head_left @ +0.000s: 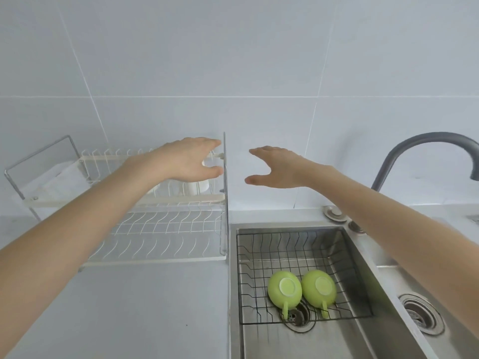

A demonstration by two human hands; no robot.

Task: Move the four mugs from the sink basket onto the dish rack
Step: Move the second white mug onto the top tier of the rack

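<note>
Two green mugs, one at left (285, 289) and one at right (318, 288), lie upside down, touching, at the near edge of the wire sink basket (259, 255) in the steel sink (363, 268), handles pointing toward you. They look like glazed ceramic: stiff, breakable, probably slick if wet. Your surest hold is likely around the rounded body or through the handle loop, set down gently on wire.

Farther off, both your hands are raised and hold nothing. Your left hand (189, 161) hovers over the upper tier of the white dish rack (155, 224), fingers and thumb spread in a loose C just above a white mug (199, 186) resting there; a second white shape beside it is mostly hidden by your arm. Your right hand (274, 168) hangs spread in the air over the counter.

The pale grey countertop (142, 307) runs to a white tiled wall (233, 60); a dark faucet (427, 151) arches at right.
</note>
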